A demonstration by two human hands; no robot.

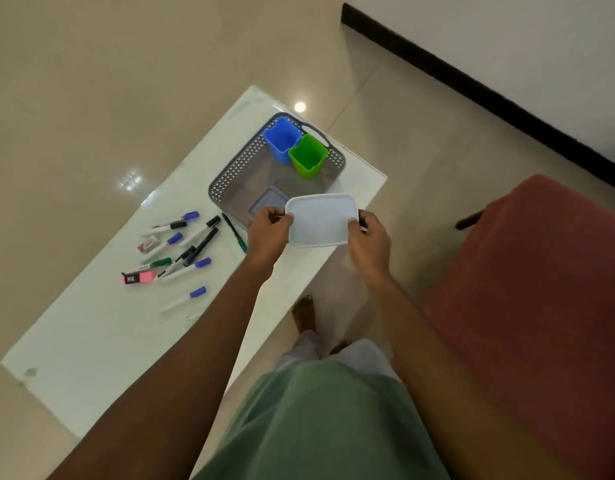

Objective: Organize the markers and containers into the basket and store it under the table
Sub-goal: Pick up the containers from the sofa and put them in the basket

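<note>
Left hand [268, 233] and right hand [370, 239] pinch what seems a white lid [321, 220] near the basket [238, 168]; such slight edge-grips could drop it.

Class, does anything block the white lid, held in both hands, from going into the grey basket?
Nothing visible blocks the white lid. In the basket, blue cup and green cup stand at the far end; a clear box sits nearer.

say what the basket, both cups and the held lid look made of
The basket looks like grey plastic: matte lattice walls. The blue cup and green cup: probably plastic, bright colour, thin rims. The lid: seemingly plastic, milky white, raised edge.
</note>
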